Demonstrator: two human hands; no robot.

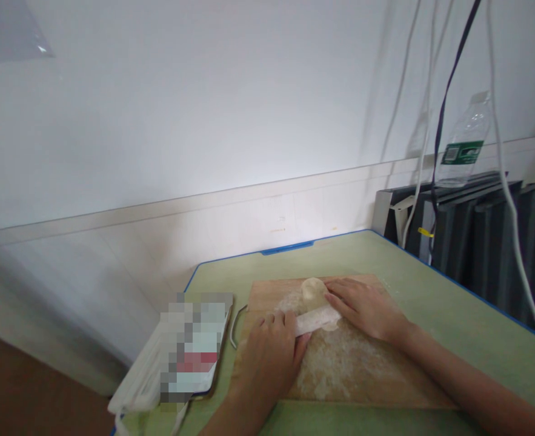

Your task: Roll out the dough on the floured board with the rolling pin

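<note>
A short, flour-dusted rolling pin (318,320) lies across a flat round of dough (313,293) on a wooden board (376,378). The fingers of my left hand (269,351) are closed round the pin's left end, thumb on the near side. My right hand (369,309) covers its right end, and the fingertips reach the dough's right edge. Part of the dough shows beyond the pin and a small edge on the near side; the rest is hidden by the pin and right hand. White flour (335,369) is scattered over the board.
The board rests on a green table (431,303) with blue edging against a white wall (203,109). Left of the board are a blurred-out phone-like device (199,351) and a white cable. Dark panels (467,230), a plastic bottle (462,145) and hanging cables (498,121) are at right.
</note>
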